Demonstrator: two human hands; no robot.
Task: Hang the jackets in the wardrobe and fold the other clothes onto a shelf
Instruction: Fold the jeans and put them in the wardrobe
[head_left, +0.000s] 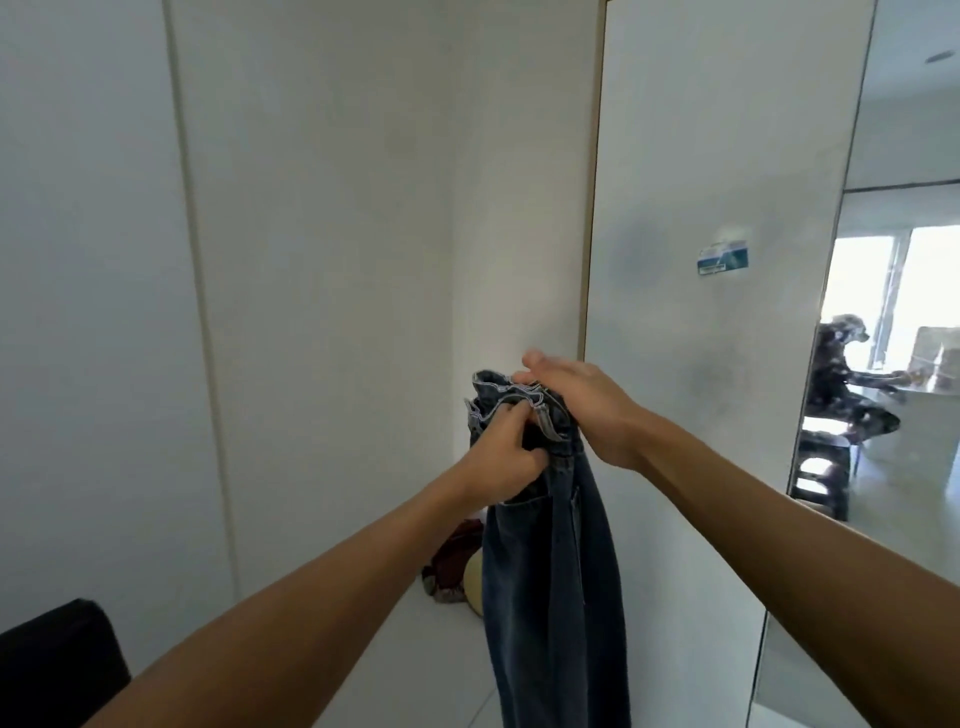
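A pair of dark blue jeans (550, 571) hangs straight down in front of me, held up by its bunched waistband. My left hand (501, 457) grips the waistband from the left, fingers curled into the denim. My right hand (582, 400) lies over the top right of the waistband with its fingers stretched forward; whether they pinch the cloth is hidden. Behind the jeans stands an open white wardrobe door (701, 312).
White wardrobe panels (311, 260) fill the left and centre. A heap of red and cream clothes (452, 566) lies on the floor behind the jeans. A black object (57, 665) sits at the lower left. At the right, a person sits at a table (852, 384).
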